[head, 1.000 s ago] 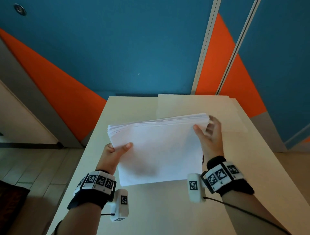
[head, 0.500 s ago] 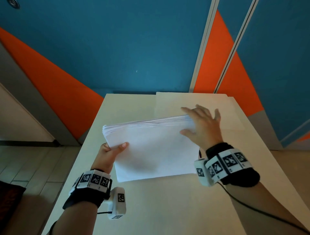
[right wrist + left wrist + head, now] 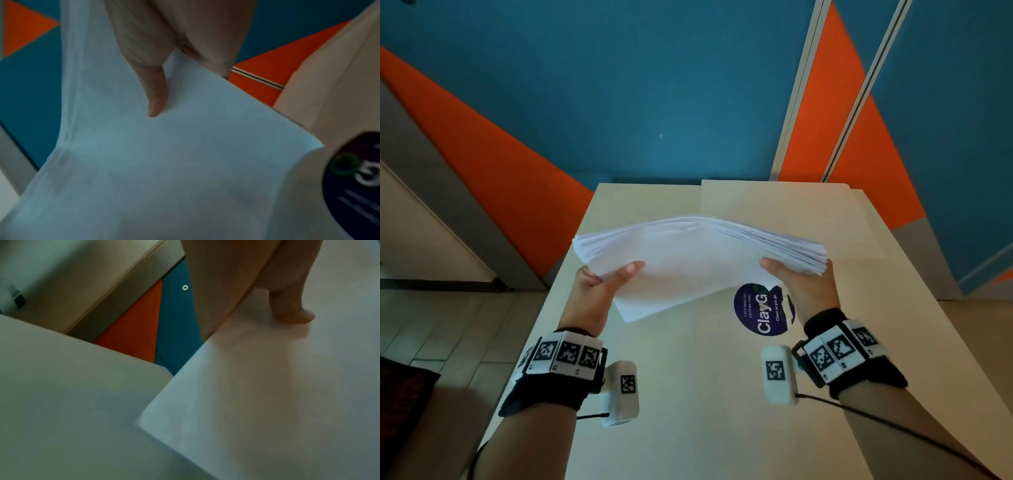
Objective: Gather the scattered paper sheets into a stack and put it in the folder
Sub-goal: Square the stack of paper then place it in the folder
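Observation:
A thick stack of white paper sheets [image 3: 698, 253] is held up off the table, bowed in the middle. My left hand [image 3: 602, 284] grips its left edge, thumb on top, fingers hidden beneath. My right hand [image 3: 801, 277] grips its right edge the same way. The left wrist view shows the thumb on the sheets [image 3: 267, 386]; the right wrist view shows the thumb pressed on the paper [image 3: 164, 162]. A beige folder [image 3: 784, 205] lies flat on the far right part of the table, beyond the stack.
The beige table [image 3: 688, 394] runs from me to the blue and orange wall. A round dark sticker [image 3: 760, 308] reading ClayG lies on the table under the stack's near right corner. Floor tiles show to the left.
The right hand left the top of the stack and now grips its right edge. The stack has risen off the table and turned, uncovering the round sticker.

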